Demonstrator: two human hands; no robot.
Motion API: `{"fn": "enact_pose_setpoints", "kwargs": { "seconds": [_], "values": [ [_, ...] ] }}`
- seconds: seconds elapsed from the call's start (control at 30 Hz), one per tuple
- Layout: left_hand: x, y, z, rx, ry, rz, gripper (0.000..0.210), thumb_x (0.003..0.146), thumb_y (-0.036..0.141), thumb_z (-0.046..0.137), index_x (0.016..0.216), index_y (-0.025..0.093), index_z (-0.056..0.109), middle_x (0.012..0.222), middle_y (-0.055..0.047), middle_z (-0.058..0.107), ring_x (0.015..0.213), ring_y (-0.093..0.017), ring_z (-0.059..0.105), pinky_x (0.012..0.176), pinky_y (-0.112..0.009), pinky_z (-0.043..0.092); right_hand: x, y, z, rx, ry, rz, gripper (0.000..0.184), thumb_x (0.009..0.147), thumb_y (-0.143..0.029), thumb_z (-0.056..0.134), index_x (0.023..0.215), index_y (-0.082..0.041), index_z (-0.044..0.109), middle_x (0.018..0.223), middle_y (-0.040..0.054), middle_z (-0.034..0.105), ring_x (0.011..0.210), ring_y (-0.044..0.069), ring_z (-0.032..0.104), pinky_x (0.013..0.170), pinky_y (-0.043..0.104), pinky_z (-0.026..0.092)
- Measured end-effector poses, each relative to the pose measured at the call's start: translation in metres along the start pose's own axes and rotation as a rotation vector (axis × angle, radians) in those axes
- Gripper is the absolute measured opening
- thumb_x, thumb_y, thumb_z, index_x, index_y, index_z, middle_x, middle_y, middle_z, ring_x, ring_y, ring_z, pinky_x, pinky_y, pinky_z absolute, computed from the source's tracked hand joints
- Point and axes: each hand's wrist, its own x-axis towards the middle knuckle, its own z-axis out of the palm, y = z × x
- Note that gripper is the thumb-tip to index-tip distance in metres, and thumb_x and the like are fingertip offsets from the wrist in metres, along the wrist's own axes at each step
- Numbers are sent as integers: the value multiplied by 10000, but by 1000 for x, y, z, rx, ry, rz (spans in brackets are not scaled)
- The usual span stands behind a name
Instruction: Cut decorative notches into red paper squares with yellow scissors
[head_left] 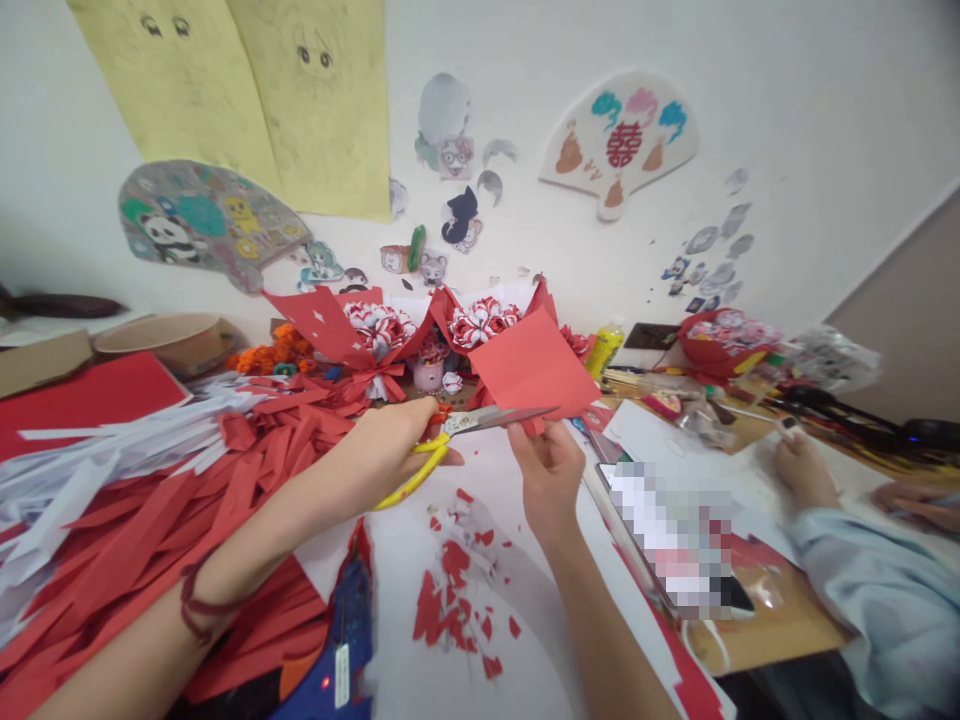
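Observation:
My left hand (397,440) is closed round a pair of scissors (421,478) with yellow handles. Their blades point right and lie along the lower edge of a sheet of red paper (529,360). Pinched at its bottom edge, the sheet is held up by my right hand (553,465), whose fingertips are just below the blades. Whether the blades are cutting into the paper I cannot tell. Beneath both hands, small red and white paper scraps (456,600) are scattered on a white sheet (405,560).
Red and white paper strips (142,530) pile up on the left. A blue glue gun (341,625) with a lit red light lies near the front. Paper flower bouquets (379,330) stand against the wall. On the right are a blurred-out screen (660,530) and another person's sleeved arm (862,570).

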Motion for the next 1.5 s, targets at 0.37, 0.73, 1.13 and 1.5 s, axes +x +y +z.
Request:
{"fn": "enact_pose_setpoints", "kwargs": {
  "seconds": [0.37,0.73,1.13,1.5],
  "values": [
    [0,0,-7,-9,13,-46,399,809,574,543,885,208,402,877,-61,588,777,-234,578,635,-301,379,1,3,-2,25,32,15,161,790,-295,693,902,-188,650,851,26,661,831,169,628,797,311,505],
    [1,-2,-4,-69,-10,-120,461,795,590,554,1020,199,459,886,-49,582,759,-232,572,631,-304,379,3,0,1,133,23,54,153,823,-266,651,963,-206,639,947,34,700,892,171,655,865,357,511],
    [0,-1,0,-134,3,-76,450,805,565,558,1043,190,486,980,-87,633,834,-246,610,664,-309,416,1,3,1,90,-24,49,143,790,-285,690,888,-191,645,873,34,684,864,175,638,818,340,523],
    [1,1,2,-141,17,-87,453,808,579,552,1037,193,494,1001,-83,629,842,-243,602,669,-309,406,1,1,3,145,-55,67,164,828,-274,656,978,-210,648,975,39,690,917,176,636,877,361,516]
  ]
}}
